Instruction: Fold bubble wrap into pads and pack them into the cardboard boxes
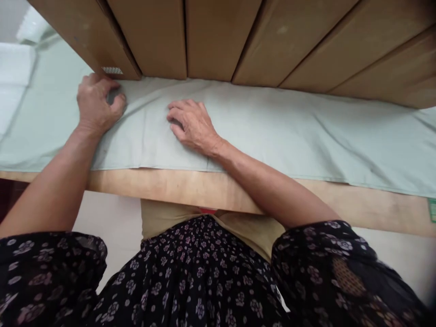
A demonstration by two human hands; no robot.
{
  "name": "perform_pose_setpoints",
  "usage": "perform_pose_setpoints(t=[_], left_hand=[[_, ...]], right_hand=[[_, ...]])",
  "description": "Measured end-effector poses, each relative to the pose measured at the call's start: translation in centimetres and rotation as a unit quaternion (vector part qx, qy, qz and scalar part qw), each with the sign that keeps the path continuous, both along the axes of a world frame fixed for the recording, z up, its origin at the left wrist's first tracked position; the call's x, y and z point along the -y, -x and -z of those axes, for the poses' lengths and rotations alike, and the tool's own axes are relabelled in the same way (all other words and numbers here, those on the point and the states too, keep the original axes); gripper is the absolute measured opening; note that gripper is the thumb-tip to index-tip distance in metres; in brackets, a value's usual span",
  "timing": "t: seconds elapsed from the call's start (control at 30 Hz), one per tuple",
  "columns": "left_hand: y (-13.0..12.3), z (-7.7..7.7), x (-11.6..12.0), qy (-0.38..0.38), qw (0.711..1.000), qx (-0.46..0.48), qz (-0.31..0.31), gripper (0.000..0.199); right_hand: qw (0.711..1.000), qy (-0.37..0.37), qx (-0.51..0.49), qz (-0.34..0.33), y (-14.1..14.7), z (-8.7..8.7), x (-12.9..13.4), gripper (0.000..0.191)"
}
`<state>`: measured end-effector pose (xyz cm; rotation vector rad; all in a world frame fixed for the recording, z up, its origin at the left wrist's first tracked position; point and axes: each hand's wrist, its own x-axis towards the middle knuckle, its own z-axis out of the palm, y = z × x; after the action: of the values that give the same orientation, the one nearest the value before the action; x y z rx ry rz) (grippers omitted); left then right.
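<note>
Several brown cardboard boxes [207,41] stand side by side in a row on a pale green cloth [265,127]. My left hand [97,100] is at the lower corner of the leftmost box [88,36], its fingertips at or against the bottom edge; I cannot tell whether they press on it. That hand's thumb is spread from the curved fingers, with nothing held. Lower and to the right, my right hand [194,122] rests on the cloth with loosely bent fingers, thumb apart, and nothing in it. A small patterned white patch [112,71] shows near the leftmost box's bottom.
The cloth covers a table whose bare wooden front edge [177,185] runs below my forearms. White folded material [13,68] lies at the left, with a clear plastic-looking bundle [32,25] behind it. A green label [432,210] is on the edge at far right.
</note>
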<state>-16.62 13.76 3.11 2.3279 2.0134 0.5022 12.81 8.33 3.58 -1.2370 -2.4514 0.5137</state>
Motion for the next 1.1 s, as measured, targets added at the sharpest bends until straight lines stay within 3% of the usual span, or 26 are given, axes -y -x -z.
perform_pose_setpoints(t=[0.13, 0.27, 0.37, 0.53, 0.67, 0.77, 0.97, 1.1], left_hand=[[-1.6, -0.3, 1.1, 0.030, 0.999, 0.010, -0.038, 0.053], [-2.7, 0.0, 5.5, 0.048, 0.999, 0.018, -0.007, 0.060], [-2.7, 0.3, 10.3, 0.049, 0.999, 0.012, 0.015, 0.063], [-2.4, 0.7, 16.1, 0.053, 0.998, 0.000, 0.027, 0.069], [-3.1, 0.2, 17.2, 0.042, 0.999, -0.010, 0.016, 0.066], [-3.8, -0.3, 17.3, 0.030, 0.999, -0.010, -0.002, 0.065], [-4.1, -0.6, 17.5, 0.008, 1.000, 0.000, -0.016, 0.062], [-4.0, -0.6, 17.4, 0.012, 1.000, -0.005, -0.018, 0.060]], right_hand=[[1.000, -0.013, 0.027, 0.010, 0.9, -0.1, 0.7, 0.029], [0.998, -0.014, 0.050, 0.023, -0.7, 0.1, 3.2, 0.029], [0.995, -0.020, 0.049, 0.087, -5.1, -0.3, 6.0, 0.039], [0.949, 0.011, 0.099, 0.298, -14.1, -0.6, 9.7, 0.054], [0.935, -0.005, 0.084, 0.345, -17.2, 0.5, 10.7, 0.045], [0.938, -0.028, 0.065, 0.339, -17.4, 1.1, 10.6, 0.039], [0.932, -0.014, 0.086, 0.352, -17.3, 1.4, 9.9, 0.051], [0.932, -0.019, 0.067, 0.356, -17.6, 1.6, 9.8, 0.047]])
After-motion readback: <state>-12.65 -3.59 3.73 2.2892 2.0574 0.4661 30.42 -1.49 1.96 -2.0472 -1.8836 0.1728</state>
